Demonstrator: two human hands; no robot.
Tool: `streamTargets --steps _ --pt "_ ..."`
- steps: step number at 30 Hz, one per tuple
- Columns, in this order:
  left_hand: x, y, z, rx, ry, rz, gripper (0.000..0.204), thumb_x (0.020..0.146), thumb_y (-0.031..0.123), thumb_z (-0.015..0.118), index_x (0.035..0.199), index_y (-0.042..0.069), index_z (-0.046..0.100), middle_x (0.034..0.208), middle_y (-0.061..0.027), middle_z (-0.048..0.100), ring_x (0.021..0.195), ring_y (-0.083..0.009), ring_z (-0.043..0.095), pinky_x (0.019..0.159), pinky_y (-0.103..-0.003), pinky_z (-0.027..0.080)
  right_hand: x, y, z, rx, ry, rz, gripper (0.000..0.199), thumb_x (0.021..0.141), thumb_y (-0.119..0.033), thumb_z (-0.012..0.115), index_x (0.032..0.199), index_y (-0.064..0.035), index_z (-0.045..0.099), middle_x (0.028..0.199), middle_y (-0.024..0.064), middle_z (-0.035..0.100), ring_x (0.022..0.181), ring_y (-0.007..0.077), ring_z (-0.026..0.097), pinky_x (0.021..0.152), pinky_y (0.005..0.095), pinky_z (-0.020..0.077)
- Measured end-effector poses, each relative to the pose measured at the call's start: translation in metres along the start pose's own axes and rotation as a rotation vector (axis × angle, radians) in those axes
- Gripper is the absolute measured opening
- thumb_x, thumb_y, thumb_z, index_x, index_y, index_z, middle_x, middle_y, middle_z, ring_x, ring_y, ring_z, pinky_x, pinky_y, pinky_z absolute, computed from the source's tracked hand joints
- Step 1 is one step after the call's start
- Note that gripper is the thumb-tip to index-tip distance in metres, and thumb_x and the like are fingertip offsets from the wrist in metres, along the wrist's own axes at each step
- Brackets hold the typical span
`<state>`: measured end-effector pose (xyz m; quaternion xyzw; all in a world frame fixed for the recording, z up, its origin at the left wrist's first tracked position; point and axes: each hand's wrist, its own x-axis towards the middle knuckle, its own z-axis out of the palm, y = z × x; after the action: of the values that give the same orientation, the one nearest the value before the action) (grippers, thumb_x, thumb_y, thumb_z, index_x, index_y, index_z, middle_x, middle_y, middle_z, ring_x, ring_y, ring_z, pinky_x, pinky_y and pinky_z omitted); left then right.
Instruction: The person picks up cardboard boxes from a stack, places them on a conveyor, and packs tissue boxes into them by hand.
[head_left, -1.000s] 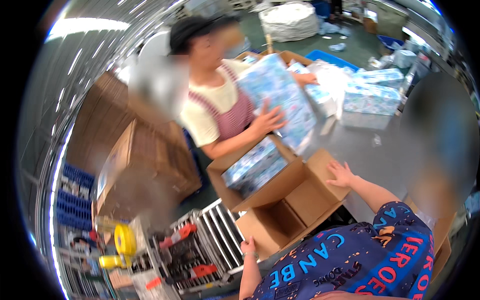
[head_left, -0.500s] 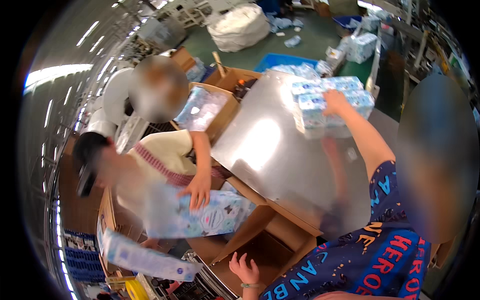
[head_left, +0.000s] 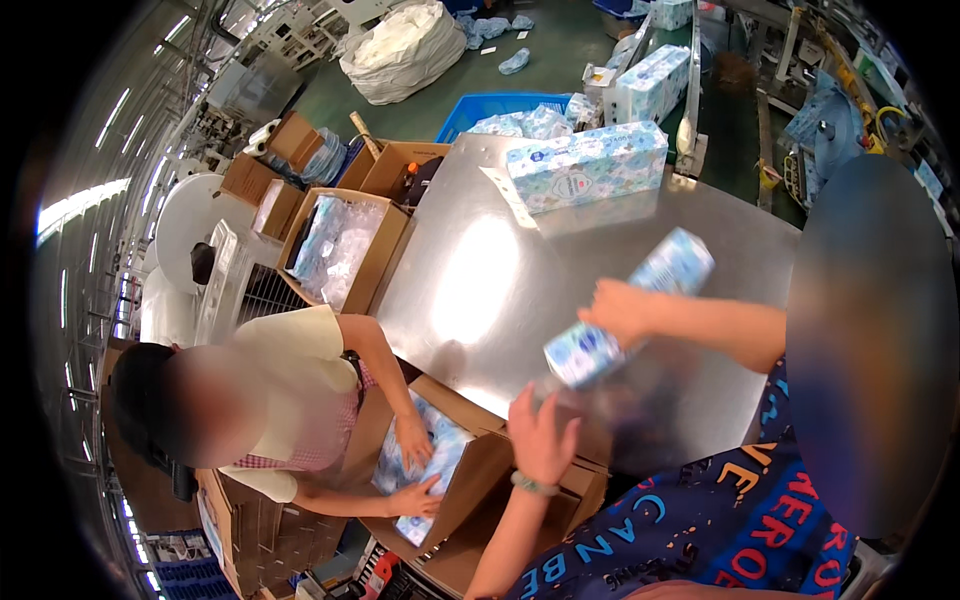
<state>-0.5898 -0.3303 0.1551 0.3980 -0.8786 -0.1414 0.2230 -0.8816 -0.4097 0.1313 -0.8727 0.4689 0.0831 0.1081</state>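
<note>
My right hand is closed around the middle of a long blue-and-white printed pack, tilted over the metal table. Just below the pack's near end, my left hand is raised with fingers spread, holding nothing; a band circles its wrist. Another printed pack stands on its long side at the far end of the table. Below my left hand is an open cardboard box. A co-worker's hands press on a printed pack in a box beside mine.
The metal table reflects bright light. Beyond it stand a blue bin of packs and a conveyor carrying packs. A carton with clear plastic stands at the table's left. A white sack sits on the floor farther back.
My right hand has brought one pack nearer from the far side of the table. My left hand has risen toward it. The co-worker's pack has gone down into a box.
</note>
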Motion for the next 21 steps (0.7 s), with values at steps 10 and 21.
streamTargets --steps 10,21 --pt "0.039 0.081 0.085 0.065 -0.462 0.09 0.095 0.068 0.032 0.085 0.145 0.001 0.04 0.128 -0.014 0.056 0.122 -0.0311 0.053 0.113 -0.051 0.032 -0.035 0.116 -0.059 0.303 0.143 0.52 0.07 0.068 -0.05 0.081 0.118 -0.0036 0.066 0.121 0.0206 0.063 0.117 0.0359 0.059 0.096 0.0442 0.0486" --pt "0.003 0.035 0.08 0.048 -0.424 0.338 0.06 0.056 0.019 0.082 0.11 0.005 0.059 0.103 -0.0118 0.061 0.104 -0.03 0.058 0.092 -0.043 0.044 0.003 0.152 0.06 0.408 0.491 0.544 0.118 0.065 -0.021 0.082 0.162 -0.0135 0.015 0.143 0.026 0.052 0.13 0.0434 0.051 0.108 0.046 0.0425"
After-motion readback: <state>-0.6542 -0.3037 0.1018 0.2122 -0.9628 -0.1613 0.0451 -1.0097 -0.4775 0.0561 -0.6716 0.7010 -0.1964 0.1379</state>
